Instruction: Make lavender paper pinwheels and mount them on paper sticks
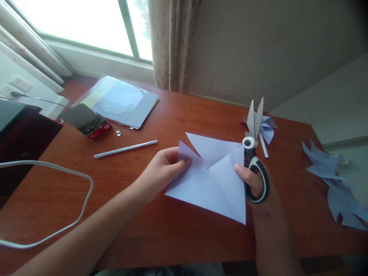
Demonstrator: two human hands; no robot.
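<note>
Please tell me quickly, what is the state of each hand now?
Left hand: closed, pinching the paper.
Right hand: closed, holding the same paper and the scissors.

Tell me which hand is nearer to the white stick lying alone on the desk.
Left. The left hand is near the right end of the white stick, not touching; the right hand is farther off, across the paper.

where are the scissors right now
Right of center in the head view, the scissors are in the right hand, beside the cut paper.
</note>
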